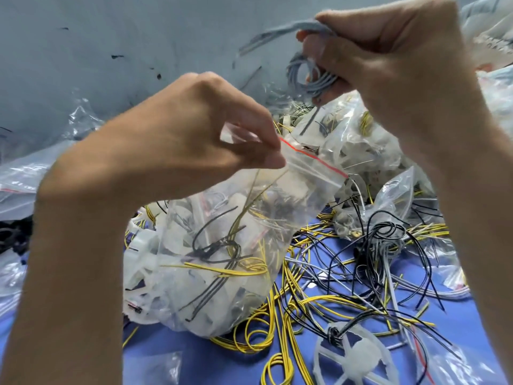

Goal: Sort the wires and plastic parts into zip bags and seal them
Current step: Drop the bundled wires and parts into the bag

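Two hands at work. My left hand (177,140) pinches the bag (222,259) at its red-striped lip, thumb and fingertips closed on the film; the part-filled bag hangs over the middle of the bench (216,359). My right hand (388,59) curls round a grey coil (308,76) above the mouth. The coil looks light and springy, so I would grip across its loops; the film looks slippery, best held at the stiffer zip
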A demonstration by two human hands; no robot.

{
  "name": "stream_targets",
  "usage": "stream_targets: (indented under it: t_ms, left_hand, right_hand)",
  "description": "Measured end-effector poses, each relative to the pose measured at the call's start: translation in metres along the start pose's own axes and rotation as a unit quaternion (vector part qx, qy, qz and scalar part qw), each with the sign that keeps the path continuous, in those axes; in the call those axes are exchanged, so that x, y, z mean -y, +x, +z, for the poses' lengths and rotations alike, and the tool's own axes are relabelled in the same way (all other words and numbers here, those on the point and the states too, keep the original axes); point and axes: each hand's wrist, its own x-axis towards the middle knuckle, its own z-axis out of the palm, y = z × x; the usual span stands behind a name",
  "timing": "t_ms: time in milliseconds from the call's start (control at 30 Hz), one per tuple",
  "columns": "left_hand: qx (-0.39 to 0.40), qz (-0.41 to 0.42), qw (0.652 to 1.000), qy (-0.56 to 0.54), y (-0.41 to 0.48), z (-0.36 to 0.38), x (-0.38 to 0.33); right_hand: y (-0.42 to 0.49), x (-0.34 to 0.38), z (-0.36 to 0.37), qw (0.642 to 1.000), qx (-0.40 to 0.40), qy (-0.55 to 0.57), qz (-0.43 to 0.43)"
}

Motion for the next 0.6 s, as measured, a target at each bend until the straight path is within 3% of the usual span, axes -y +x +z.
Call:
stream_targets:
  t_ms: [167, 433, 600]
  left_hand:
    - [0.004, 0.015, 1.000, 0.007, 0.001, -0.001, 0.001]
    - [0.019, 0.024, 0.999, 0.036, 0.001, -0.004, 0.003]
    - [0.016, 0.030, 0.999, 0.023, 0.001, -0.002, -0.002]
  right_hand:
    - [-0.004, -0.003, 0.002, 0.982, 0.142, -0.119, 0.043]
    - [-0.005, -0.007, -0.003, 0.950, 0.245, -0.172, 0.093]
    - [-0.006, -0.003, -0.011, 0.933, 0.267, -0.219, 0.097]
